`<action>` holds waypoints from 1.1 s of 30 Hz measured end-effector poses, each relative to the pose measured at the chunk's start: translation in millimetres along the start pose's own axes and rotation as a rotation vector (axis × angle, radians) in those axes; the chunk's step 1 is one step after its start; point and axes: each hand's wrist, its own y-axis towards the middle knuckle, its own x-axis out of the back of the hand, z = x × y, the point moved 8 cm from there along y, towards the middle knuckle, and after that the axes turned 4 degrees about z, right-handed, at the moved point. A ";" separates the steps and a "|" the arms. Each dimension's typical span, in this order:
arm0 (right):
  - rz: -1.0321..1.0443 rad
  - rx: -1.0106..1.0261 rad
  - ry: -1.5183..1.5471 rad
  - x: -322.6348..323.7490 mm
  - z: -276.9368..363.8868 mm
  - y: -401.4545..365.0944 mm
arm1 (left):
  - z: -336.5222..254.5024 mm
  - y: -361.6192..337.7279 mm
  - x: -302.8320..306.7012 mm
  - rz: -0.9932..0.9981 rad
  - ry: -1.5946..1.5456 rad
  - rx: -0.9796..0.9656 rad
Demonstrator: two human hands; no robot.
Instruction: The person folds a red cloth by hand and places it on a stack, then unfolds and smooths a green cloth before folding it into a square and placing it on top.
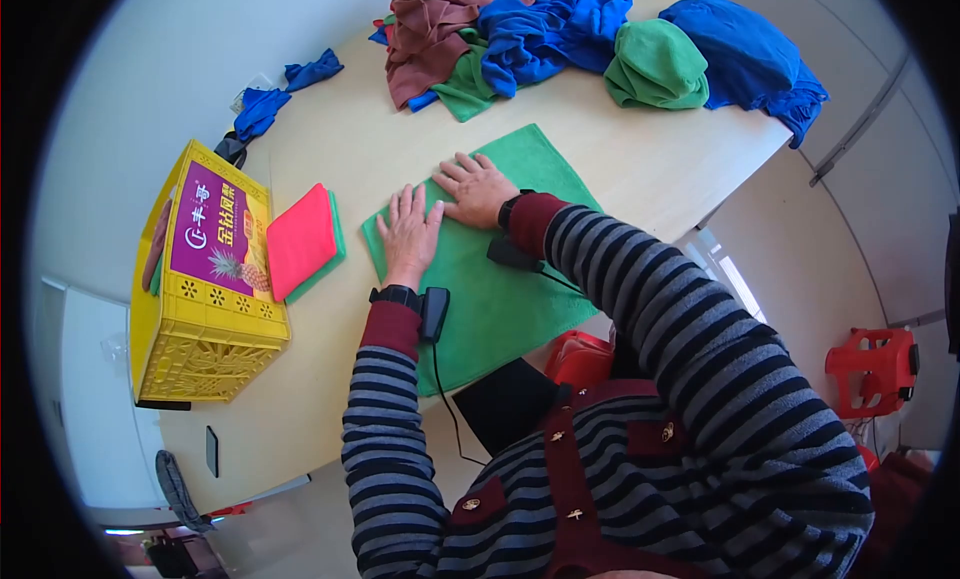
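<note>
A green towel (500,309) lies spread flat on the table, its near edge hanging over the table's front. My left hand (408,234) rests palm down on its left part, fingers stretched out. Close beside it, my right hand (478,191) also presses flat on the towel, nearer its far edge, with fingers apart. Neither hand holds anything. To the left of my hands is a small stack of folded towels (302,241), red on top and green beneath, against the yellow crate.
A yellow plastic crate (215,349) stands at the left of the table (330,379). Heaped brown cloths (440,24), blue cloths (560,29) and a green cloth (655,64) lie at the back. A phone-like dark object (212,451) lies near the left edge. A red stool (870,372) stands at right.
</note>
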 end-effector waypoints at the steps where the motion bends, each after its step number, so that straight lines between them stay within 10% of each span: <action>1: 0.006 -0.011 -0.004 0.1 -5.6 -2.9 | 0.0 -0.1 -5.9 0.012 0.001 0.000; 33: -0.002 -0.212 -0.097 53.7 -111.5 -109.1 | 31.5 -94.3 29.2 -0.030 0.175 0.172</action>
